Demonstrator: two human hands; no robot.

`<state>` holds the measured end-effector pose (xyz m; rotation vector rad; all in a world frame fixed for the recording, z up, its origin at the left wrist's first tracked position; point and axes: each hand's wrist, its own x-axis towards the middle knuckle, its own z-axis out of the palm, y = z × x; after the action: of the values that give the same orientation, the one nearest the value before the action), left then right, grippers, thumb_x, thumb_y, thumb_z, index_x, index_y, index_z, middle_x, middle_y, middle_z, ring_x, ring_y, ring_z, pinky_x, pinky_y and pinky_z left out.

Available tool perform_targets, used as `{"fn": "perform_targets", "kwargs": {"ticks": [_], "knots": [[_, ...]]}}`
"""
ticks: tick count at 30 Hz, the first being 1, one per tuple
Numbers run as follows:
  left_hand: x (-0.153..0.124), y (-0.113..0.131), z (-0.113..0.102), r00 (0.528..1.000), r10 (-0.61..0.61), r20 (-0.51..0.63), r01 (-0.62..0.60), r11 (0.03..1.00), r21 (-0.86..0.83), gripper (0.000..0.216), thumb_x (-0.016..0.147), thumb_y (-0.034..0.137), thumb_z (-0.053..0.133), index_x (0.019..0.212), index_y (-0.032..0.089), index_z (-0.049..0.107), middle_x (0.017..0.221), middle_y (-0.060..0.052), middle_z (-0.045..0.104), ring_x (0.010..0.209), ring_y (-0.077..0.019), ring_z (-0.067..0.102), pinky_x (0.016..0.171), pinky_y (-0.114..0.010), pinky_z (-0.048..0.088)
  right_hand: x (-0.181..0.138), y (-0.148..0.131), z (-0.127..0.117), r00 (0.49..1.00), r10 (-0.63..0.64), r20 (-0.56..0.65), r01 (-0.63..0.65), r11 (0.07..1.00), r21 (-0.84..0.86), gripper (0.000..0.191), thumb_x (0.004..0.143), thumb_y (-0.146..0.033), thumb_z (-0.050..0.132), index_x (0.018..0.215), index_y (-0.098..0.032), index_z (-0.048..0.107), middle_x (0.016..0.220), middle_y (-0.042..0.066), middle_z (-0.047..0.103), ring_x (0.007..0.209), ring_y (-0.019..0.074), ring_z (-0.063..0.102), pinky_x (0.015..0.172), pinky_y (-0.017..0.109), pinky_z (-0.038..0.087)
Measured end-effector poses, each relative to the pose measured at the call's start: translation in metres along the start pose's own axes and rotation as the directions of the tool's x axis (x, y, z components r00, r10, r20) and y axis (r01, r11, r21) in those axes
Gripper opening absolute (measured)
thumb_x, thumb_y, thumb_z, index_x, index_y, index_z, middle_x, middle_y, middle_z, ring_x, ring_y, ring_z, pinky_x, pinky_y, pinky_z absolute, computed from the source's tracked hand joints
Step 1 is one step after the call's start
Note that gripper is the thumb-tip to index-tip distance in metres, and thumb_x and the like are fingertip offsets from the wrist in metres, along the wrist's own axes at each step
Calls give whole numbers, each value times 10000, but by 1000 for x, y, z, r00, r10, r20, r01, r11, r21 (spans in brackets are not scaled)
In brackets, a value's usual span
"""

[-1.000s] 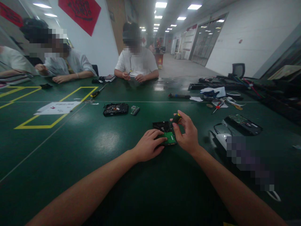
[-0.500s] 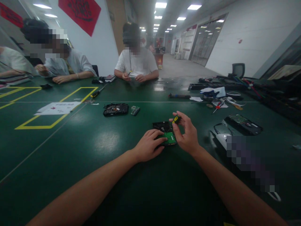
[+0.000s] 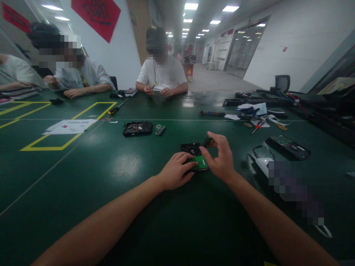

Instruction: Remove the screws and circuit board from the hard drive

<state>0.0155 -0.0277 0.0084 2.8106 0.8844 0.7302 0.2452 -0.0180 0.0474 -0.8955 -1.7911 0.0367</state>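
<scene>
My left hand [image 3: 176, 172] rests on a small hard drive whose green circuit board [image 3: 203, 162] faces up. Its fingers reach across the board, and the thumb lies along the near edge, gripping the drive against the table. Just behind the drive lies a black open casing [image 3: 190, 147]. My right hand [image 3: 222, 157] holds a stubby black-and-yellow screwdriver handle [image 3: 207, 141] upright over the drive's far right corner. The fingers curl round the handle's back, while the thumb sits lower and slightly off it. The screwdriver's tip is hidden.
On the green table [image 3: 83, 207] are another opened drive [image 3: 138, 128], a small circuit board [image 3: 160, 129] and a screwdriver [image 3: 115, 108]. At right lie a black device [image 3: 288, 146], a partly blurred pouch-like item [image 3: 266, 166] and tangled tools [image 3: 257, 125]. Several people sit opposite.
The screwdriver handle has turned in my right fingers, showing less yellow. My right thumb has slid down and left off the handle. My left hand keeps its place on the drive.
</scene>
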Motion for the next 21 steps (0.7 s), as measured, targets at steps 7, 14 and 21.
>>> {"fn": "perform_targets", "kwargs": {"ticks": [7,14,21], "knots": [[0,-1,1,1000,-2,6,2,1000,6,405,982,335,614,1370,218,635,1426,-141,570,1358,-333,500,1144,-561,425,-1,3,2,999,28,25,-29,999,35,559,995,-207,606,1521,-341,472,1348,91,639,1086,253,691,926,479,632],[-1,-1,1,1000,-5,0,5,1000,4,410,979,332,619,1376,230,633,1427,-136,566,1366,-330,496,1147,-557,425,-2,1,2,999,-2,42,1,1000,20,588,984,-192,613,1535,-322,456,1335,98,642,1044,249,695,920,484,626],[0,-1,0,1000,-1,4,1,1000,-4,405,983,336,610,1372,225,635,1420,-139,572,1357,-333,502,1141,-567,426,2,-2,1,998,-59,-36,57,997,-59,547,933,-255,737,1434,-351,540,1142,63,608,933,236,651,789,448,623]]}}
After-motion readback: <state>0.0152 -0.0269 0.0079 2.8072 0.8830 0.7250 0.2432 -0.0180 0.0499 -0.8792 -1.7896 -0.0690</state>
